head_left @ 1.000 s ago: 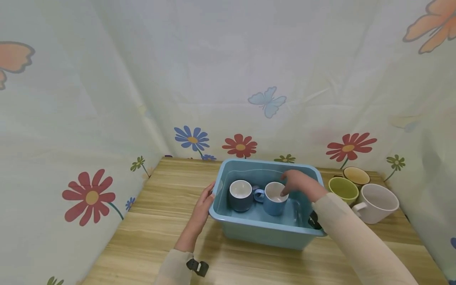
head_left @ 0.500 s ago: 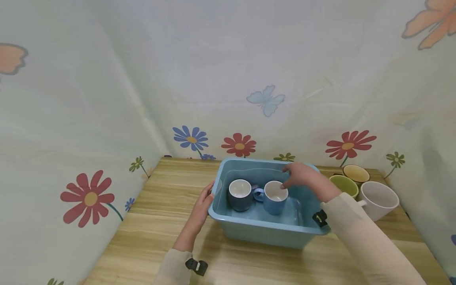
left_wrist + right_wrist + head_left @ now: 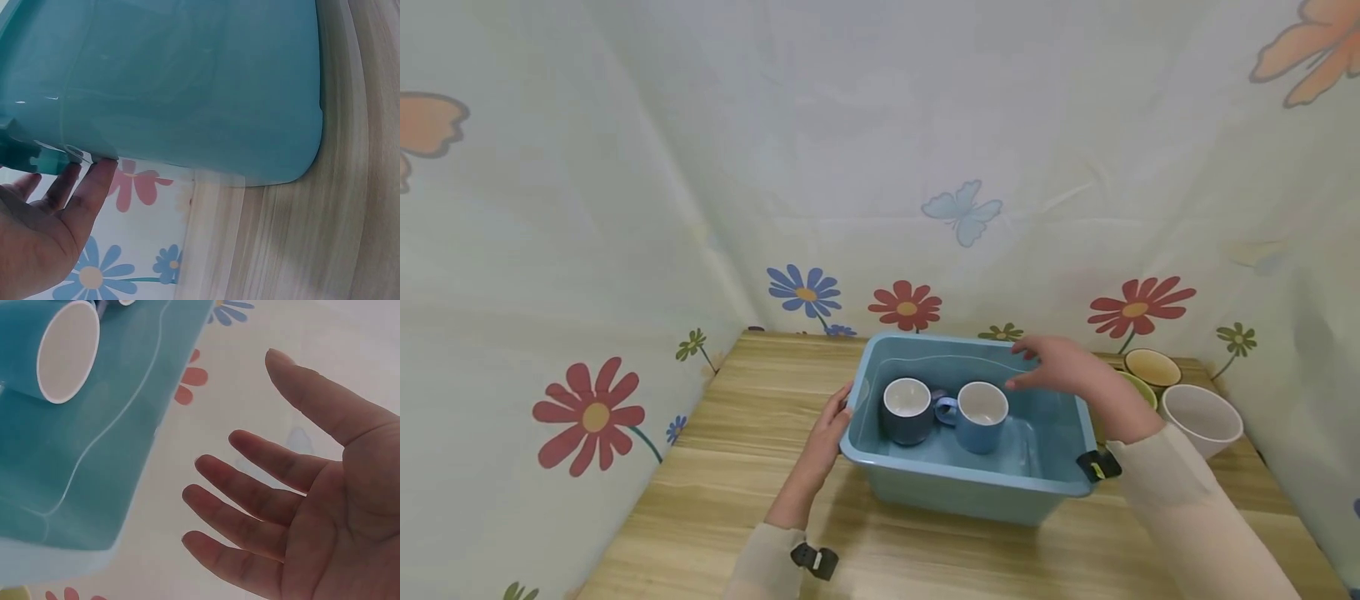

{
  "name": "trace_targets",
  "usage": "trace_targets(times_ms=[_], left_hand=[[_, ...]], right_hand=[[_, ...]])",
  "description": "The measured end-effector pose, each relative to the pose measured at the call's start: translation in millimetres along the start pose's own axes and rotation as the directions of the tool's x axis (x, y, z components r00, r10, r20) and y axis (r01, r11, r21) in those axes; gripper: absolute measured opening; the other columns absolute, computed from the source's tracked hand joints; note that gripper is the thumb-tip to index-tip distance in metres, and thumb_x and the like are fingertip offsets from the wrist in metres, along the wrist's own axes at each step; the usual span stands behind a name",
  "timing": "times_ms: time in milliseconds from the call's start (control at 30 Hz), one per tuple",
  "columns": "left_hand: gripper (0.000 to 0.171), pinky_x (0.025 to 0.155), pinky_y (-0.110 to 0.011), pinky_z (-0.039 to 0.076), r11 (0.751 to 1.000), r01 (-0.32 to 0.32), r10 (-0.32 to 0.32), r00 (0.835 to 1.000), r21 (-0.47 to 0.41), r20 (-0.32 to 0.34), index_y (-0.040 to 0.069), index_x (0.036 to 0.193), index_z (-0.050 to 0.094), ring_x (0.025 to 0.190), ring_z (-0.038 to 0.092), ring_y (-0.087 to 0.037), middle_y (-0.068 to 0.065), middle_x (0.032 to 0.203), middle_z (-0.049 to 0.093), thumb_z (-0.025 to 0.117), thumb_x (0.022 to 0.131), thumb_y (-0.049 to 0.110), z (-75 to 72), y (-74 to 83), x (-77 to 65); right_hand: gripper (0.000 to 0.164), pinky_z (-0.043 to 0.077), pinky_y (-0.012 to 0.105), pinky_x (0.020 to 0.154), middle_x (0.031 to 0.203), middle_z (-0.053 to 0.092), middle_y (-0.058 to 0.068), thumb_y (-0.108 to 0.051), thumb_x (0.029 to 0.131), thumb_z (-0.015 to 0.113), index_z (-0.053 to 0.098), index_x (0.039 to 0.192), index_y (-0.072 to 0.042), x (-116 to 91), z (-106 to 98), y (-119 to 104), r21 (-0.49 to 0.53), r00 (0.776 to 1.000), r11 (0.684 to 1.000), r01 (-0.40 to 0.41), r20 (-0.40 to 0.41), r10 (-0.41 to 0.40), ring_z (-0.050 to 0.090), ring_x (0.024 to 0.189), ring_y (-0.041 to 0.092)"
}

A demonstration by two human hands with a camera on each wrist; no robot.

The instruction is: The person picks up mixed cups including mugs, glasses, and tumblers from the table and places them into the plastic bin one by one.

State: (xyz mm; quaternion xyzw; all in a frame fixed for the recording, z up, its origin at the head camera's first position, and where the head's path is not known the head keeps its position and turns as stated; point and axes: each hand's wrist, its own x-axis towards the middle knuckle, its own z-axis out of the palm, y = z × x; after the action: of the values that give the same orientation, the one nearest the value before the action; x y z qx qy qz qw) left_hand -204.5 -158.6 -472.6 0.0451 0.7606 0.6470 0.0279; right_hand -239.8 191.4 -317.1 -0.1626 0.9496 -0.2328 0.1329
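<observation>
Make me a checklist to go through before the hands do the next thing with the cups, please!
1. Left hand touching the blue tub: ok, its fingers are at the side.
2. Right hand empty: ok, fingers spread, holding nothing.
3. Dark mug and blue mug upright inside the blue tub: ok.
4. Mug handles apart: cannot tell, they look very close together.
5. Space inside for another cup: ok, there's bare floor to the right of the blue mug in the head view.
6. Green cup in full view: not ok, the right arm hides part of it.
</observation>
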Motion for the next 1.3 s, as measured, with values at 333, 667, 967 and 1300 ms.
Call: trace_targets(times_ms=[333, 667, 967, 1300], left_hand=[[0.055, 0.101, -0.057, 0.053, 1.0, 0.006, -0.006, 1.0, -0.006, -0.003, 0.004, 0.16, 0.029, 0.135, 0.05, -0.048, -0.03, 0.159, 0.038, 0.035, 0.108, 0.022, 0.7, 1.5, -0.6], [0.055, 0.1, -0.055, 0.054, 1.0, 0.005, -0.005, 1.0, -0.003, 0.002, 0.006, 0.16, 0.03, 0.137, 0.049, -0.048, -0.029, 0.16, 0.037, 0.036, 0.108, 0.024, -0.2, -1.8, -1.0], [0.055, 0.101, -0.055, 0.053, 1.0, -0.005, 0.005, 1.0, -0.013, 0.007, 0.005, 0.16, 0.029, 0.138, 0.048, -0.049, -0.028, 0.162, 0.034, 0.036, 0.108, 0.022, -0.3, -2.0, 1.1], [0.055, 0.098, -0.051, 0.055, 1.0, 0.0, 0.0, 1.0, -0.006, 0.004, 0.006, 0.16, 0.03, 0.137, 0.049, -0.047, -0.027, 0.162, 0.036, 0.036, 0.108, 0.024, -0.6, -3.3, 1.3]], right_hand=[[0.072, 0.055, 0.06, 0.096, 0.139, 0.057, 0.034, -0.033, 0.088, 0.078, 0.051, 0.142, 0.007, -18.6, -5.6, 12.9, 0.013, 0.999, 1.0, -0.004, -0.036, 0.005, 0.057, 0.125, 0.052], [0.07, 0.056, 0.062, 0.093, 0.137, 0.058, 0.035, -0.033, 0.09, 0.076, 0.052, 0.141, 0.008, -35.9, -8.0, 31.2, 0.039, 0.993, 0.999, 0.031, -0.118, -0.026, 0.057, 0.122, 0.055], [0.066, 0.055, 0.064, 0.092, 0.136, 0.06, 0.033, -0.036, 0.092, 0.074, 0.054, 0.14, 0.005, -51.4, -9.2, 44.5, -0.006, 0.979, 1.0, 0.001, -0.203, -0.002, 0.059, 0.121, 0.055], [0.067, 0.05, 0.07, 0.093, 0.137, 0.057, 0.037, -0.033, 0.094, 0.072, 0.05, 0.143, 0.007, -63.5, -8.3, 59.4, 0.01, 0.978, 0.998, -0.057, -0.201, 0.058, 0.054, 0.124, 0.057]])
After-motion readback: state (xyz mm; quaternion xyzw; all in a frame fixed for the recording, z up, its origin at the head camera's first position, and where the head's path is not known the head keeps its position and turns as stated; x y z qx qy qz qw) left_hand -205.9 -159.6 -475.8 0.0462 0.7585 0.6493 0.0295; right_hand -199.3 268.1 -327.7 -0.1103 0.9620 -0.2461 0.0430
